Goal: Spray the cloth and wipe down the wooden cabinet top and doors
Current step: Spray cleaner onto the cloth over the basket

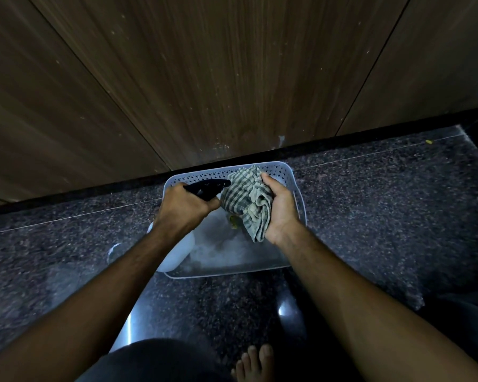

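From my head view, my left hand is closed around the black spray bottle, nozzle at the striped cloth bunched in my right hand, above the perforated basket. The cloth looks soft and light; best gripped bunched.

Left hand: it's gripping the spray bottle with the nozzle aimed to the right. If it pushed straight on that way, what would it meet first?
Most likely the checked cloth bunched in the right hand; the black nozzle in the left hand almost touches it.
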`<state>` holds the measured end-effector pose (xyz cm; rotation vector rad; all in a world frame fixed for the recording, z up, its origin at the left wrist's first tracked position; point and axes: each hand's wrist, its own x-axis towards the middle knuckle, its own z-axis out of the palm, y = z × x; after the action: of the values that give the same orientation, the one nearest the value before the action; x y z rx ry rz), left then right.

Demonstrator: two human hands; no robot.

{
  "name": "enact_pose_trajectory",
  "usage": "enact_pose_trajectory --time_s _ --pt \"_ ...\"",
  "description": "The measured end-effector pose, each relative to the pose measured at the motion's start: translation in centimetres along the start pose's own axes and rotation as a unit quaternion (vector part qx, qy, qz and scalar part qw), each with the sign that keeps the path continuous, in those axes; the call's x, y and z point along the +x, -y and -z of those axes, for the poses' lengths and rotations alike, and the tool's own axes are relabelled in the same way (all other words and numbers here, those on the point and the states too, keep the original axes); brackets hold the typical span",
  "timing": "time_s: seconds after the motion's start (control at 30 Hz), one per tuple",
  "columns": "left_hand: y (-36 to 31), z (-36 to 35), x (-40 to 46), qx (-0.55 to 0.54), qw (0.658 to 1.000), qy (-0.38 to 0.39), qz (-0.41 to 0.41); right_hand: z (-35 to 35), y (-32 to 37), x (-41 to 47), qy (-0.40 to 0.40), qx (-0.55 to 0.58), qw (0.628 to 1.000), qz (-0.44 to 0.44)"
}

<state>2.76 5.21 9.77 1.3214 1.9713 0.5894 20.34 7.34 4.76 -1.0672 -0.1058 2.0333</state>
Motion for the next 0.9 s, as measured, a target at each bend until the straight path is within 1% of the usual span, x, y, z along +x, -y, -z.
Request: enact_pose_trajectory --time_s 0.07,0.13,0.23,0.3,0.4,0.5,0.7,0.8,0.9 --pt "0.1 0.3 0.1 -0.008 1.0 0.004 -0.002 0.1 -0.1 0.1 -0.003 -0.008 1.0 -0.003" --pt "0.3 0.5 0.2 -0.04 0.999 0.015 0.006 0.1 -0.1 0.2 0.003 -0.013 1.0 -0.009" --pt "0.2 0.6 0.2 -0.072 0.996 0.052 0.011 0.2 -0.3 0.3 0.006 -0.017 1.0 -0.019" --pt "0.1 0.4 0.1 -0.058 0.997 0.057 0.013 0.3 -0.4 0.3 0.008 -0.019 1.0 -0.023" --pt "-0.4 0.1 0.1 -0.009 1.0 0.023 0.004 0.1 -0.3 0.3 0.011 -0.019 0.999 -0.024" --pt "-0.6 0.1 0.4 0.029 0.999 0.035 0.0 0.4 -0.1 0.3 0.015 -0.019 1.0 -0.019" --pt "0.3 0.5 0.9 0.035 0.998 0.056 0.004 0.8 0.2 0.3 0.012 -0.001 1.0 -0.007" --pt "0.2 0.3 0.6 0.032 0.999 0.031 0.008 0.7 0.0 0.3 0.015 -0.001 1.0 -0.01" --pt "0.4 0.0 0.5 0.03 0.999 0.01 0.018 0.6 0.0 0.2 0.002 -0.011 1.0 -0.007"
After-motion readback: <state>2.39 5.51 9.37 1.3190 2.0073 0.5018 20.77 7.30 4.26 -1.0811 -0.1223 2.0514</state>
